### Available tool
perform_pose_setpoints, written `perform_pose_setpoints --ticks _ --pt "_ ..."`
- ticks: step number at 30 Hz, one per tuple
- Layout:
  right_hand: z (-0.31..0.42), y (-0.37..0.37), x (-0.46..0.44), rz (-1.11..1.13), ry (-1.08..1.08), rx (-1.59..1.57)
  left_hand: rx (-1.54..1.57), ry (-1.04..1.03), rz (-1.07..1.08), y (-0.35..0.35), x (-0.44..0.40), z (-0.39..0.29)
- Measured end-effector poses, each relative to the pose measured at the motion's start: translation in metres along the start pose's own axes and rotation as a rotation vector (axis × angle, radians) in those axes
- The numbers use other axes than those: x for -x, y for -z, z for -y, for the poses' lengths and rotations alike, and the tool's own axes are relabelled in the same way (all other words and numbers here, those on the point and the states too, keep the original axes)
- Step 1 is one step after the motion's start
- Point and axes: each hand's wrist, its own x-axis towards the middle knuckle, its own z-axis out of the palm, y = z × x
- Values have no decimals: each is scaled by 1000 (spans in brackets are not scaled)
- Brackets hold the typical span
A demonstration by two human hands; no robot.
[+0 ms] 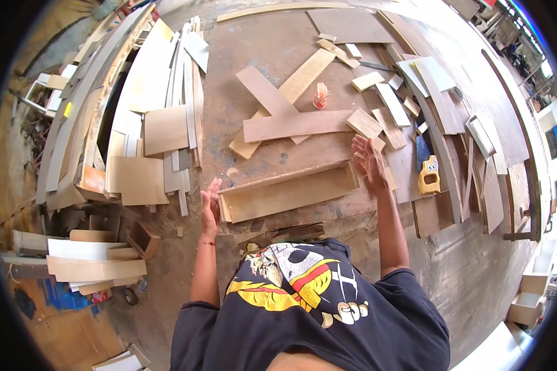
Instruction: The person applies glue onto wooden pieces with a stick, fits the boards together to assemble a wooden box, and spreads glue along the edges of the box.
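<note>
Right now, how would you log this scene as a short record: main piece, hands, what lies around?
Main piece: long, open wooden box on a brown work surface
Left hand: open, at the box's left end; contact unclear
Right hand: open, near its right end; contact unclear
Beyond the box: overlapping boards, small red-and-white item
Far right: handsaw with yellowish handle

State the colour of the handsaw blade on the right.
Blue. The handsaw blade shows in the head view, the only one here.
</note>
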Motion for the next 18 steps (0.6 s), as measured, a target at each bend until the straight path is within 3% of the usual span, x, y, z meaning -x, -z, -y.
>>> perform_pose_setpoints --ticks 1,3,5,7,11,12,14,15,17,18 --pt "11 -8 -3 9 4 -2 -122 11 20 -3 -4 -9" --pt "29 -28 -14 81 69 374 -242 -29 -8 -19 -19 -29" --pt "24 -42 -34 131 146 353 -532 9 33 -36 -40 -50" --pt "27 -63 -46 234 153 617 -685 -17 62 -52 -60 -59" --pt "30 -89 -61 301 158 807 -1122 -7 192 -104 -89 -83" --pt "27 -91 -65 284 247 935 -1121 -7 188 -108 -100 -73" --pt "24 -92 -81 314 330 1103 -1360 -246 304 -110 -127 -39" --pt "23 -91 -87 318 334 1101 -1363 -246 298 -117 -134 -32" --pt "20 -90 -97 317 403 1411 -1577 -333 303 -131 -148 -18" --pt "19 -90 -103 331 317 1508 -1639 -255 334 -136 -156 -15"
